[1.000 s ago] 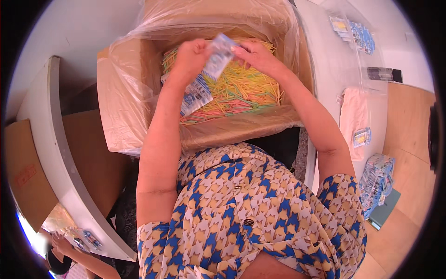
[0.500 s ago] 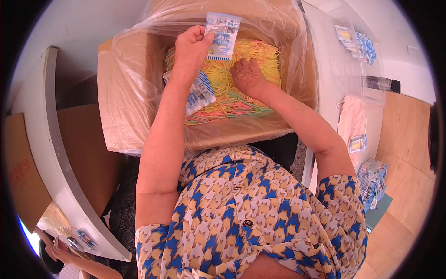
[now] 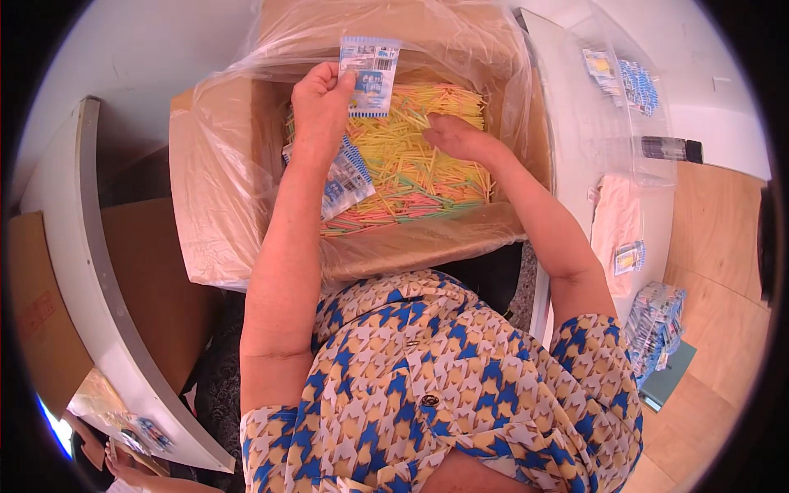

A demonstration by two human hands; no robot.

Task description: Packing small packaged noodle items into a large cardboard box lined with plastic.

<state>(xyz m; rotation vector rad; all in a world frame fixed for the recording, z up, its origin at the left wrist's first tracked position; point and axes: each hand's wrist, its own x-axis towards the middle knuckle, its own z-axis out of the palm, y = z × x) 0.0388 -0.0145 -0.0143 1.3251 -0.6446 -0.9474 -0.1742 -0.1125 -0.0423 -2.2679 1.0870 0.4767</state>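
Pinched in my left hand (image 3: 322, 107) is a small clear and blue printed packet (image 3: 371, 78), upright above an open cardboard box. Inside the box lies a deep layer of thin sticks (image 3: 403, 164), mostly yellow with pink, orange and green ones. My right hand (image 3: 462, 138) is over the sticks, fingers drawn together and pointing left. Yellow sticks show at its fingertips, but what is in its grip is hidden. Below my left wrist, more blue-edged packets (image 3: 349, 181) rest on the sticks, partly covered by my forearm.
A clear plastic liner (image 3: 222, 164) drapes over the walls of the cardboard box (image 3: 185, 131). On the white table at right are a clear bin (image 3: 637, 123) with packets, a pink cloth (image 3: 616, 230) and a bundle of packets (image 3: 655, 324). Another person's hand (image 3: 123, 467) shows at lower left.
My right hand has turned and drawn its spread fingers together, rising slightly off the sticks. The view has shifted a little; my left hand still holds the packet.
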